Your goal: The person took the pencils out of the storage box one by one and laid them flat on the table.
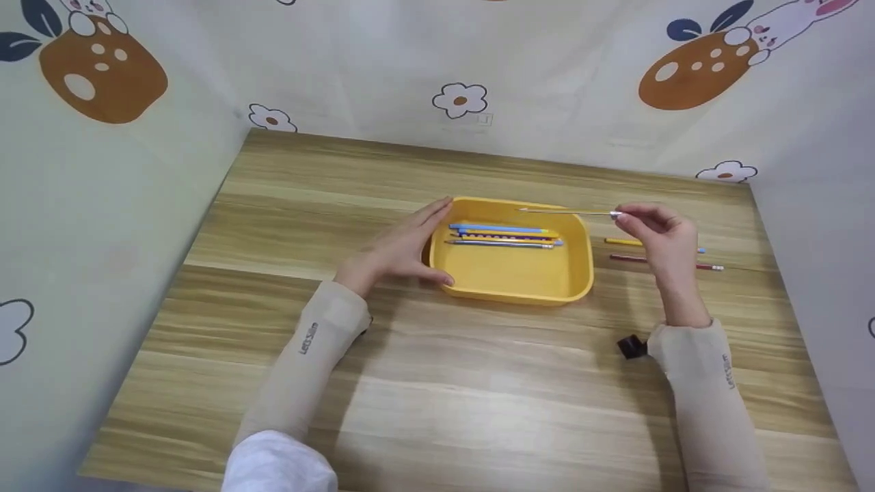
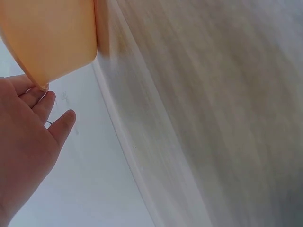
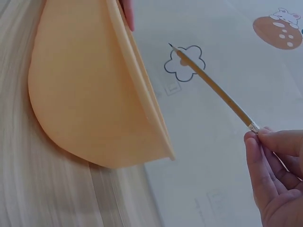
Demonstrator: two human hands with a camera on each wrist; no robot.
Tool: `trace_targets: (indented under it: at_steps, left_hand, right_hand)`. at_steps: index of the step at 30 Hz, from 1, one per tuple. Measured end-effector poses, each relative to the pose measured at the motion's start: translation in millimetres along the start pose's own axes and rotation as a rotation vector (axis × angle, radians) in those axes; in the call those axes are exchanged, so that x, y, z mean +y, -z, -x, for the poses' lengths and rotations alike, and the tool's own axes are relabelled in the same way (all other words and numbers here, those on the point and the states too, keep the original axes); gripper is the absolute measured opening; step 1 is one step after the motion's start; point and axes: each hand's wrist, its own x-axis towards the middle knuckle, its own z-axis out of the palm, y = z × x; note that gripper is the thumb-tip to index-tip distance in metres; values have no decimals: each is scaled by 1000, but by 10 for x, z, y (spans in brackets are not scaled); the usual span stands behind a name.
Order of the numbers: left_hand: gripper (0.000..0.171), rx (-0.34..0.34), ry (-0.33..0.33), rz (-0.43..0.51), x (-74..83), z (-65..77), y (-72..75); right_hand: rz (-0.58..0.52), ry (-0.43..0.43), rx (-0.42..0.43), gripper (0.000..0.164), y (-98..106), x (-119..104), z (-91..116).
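Above the back right part of a yellow plastic bin [image 1: 516, 296], my right hand [image 1: 660, 236] pinches a pencil [image 3: 215, 87] by its metal-banded end. The pencil's sharpened tip points left, over the bin. At the bin's left end, my left hand [image 1: 403, 249] rests with fingers stretched to the back corner and thumb at the front corner. Its fingertips [image 2: 46, 97] touch the rim in the left wrist view. Inside the bin lie several pencils side by side, among them a light blue one [image 1: 495, 227] and a dark one with a white eraser end [image 1: 502, 243].
On the wooden table [image 1: 437, 383], right of the bin, lie a yellow pencil [image 1: 618, 241] and a dark red pencil [image 1: 625, 258], both partly behind my right hand and wrist. Patterned cloth walls [image 1: 369, 75] enclose the table's back and sides. A black wrist piece [image 1: 631, 346] juts from my right cuff.
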Motion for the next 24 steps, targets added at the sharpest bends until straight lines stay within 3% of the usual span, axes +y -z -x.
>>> trace_targets:
  at_steps: [16, 24]
  left_hand:
    - [131, -17, 23, -16, 2, 6, -6]
    - [129, -7, -26, 15, -20, -9, -17]
  right_hand:
    - [-163, -48, 154, 14, 331, -62, -21]
    - [-236, -31, 204, 17, 526, -70, -50]
